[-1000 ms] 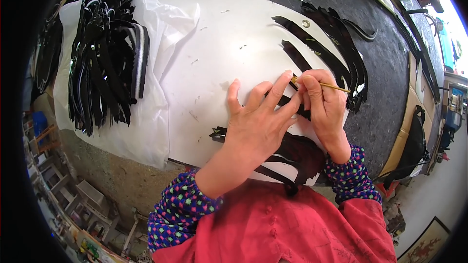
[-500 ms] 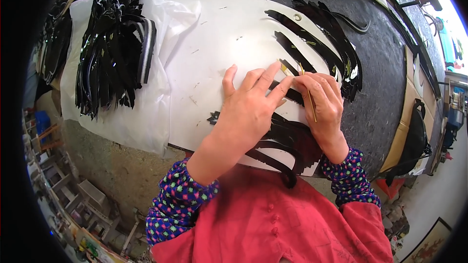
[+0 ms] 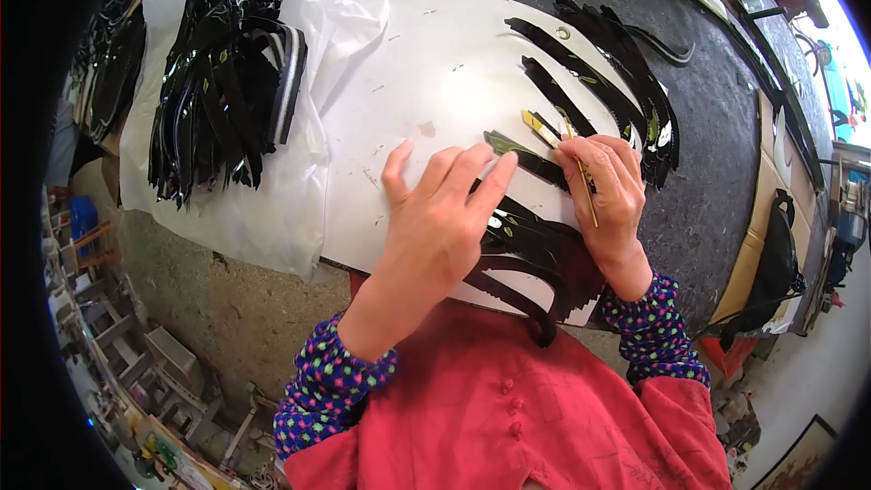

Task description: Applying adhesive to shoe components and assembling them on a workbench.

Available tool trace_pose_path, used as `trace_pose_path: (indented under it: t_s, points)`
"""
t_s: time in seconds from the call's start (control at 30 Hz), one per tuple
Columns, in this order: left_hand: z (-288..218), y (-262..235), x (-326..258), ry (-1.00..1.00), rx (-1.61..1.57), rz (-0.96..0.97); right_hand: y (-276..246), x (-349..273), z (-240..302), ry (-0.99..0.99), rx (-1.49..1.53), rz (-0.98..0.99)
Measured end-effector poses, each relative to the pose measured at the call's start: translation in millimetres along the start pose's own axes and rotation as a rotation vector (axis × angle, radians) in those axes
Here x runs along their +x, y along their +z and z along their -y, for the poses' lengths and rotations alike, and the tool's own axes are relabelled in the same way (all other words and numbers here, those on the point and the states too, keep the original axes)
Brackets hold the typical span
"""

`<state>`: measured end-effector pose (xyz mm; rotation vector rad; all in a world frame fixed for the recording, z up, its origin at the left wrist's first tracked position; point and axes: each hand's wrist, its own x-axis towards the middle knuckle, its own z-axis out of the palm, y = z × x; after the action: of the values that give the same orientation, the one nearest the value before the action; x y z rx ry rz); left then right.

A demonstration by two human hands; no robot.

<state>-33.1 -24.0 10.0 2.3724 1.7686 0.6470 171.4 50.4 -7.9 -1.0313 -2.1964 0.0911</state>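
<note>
Left hand point(image 3: 442, 218) flat, fingers spread, pressing glossy black curved strip point(image 3: 526, 161) under fingertips. Right hand point(image 3: 610, 183) pinching thin yellow-handled brush point(image 3: 581, 183), tip just beyond fingers.

A thin brush point(image 3: 581, 177) with a pale wooden handle lies tilted in the right hand point(image 3: 610, 191), its flat yellowish tip point(image 3: 535, 124) touching the white board point(image 3: 426, 63). A glossy black strip point(image 3: 522, 156) with small green marks lies flat on the board just below the tip, under the fingertips of the left hand point(image 3: 435, 218).
</note>
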Motion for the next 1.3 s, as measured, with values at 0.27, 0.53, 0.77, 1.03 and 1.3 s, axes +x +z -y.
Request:
trace_pose_path:
  t_s: [0.27,0.53,0.77,1.03,1.3]
  points:
    - [-8.2,3.5,-10.9,-0.143,0.068,0.013,-3.3,2.0,8.7,-0.063,-0.073,0.056]
    - [-5.8,6.5,-13.1,-0.156,0.06,0.032,-2.2,5.9,14.3,0.052,0.126,0.001]
    - [-7.0,7.4,-15.1,-0.16,0.062,0.029,3.6,2.6,24.6,0.031,0.23,0.085]
    - [-8.0,7.6,-17.3,-0.135,0.127,0.067,5.5,3.3,24.4,0.014,0.235,0.107]
    - [-8.5,8.5,-15.0,-0.13,0.158,0.076,5.7,2.9,23.6,0.003,0.217,0.103]
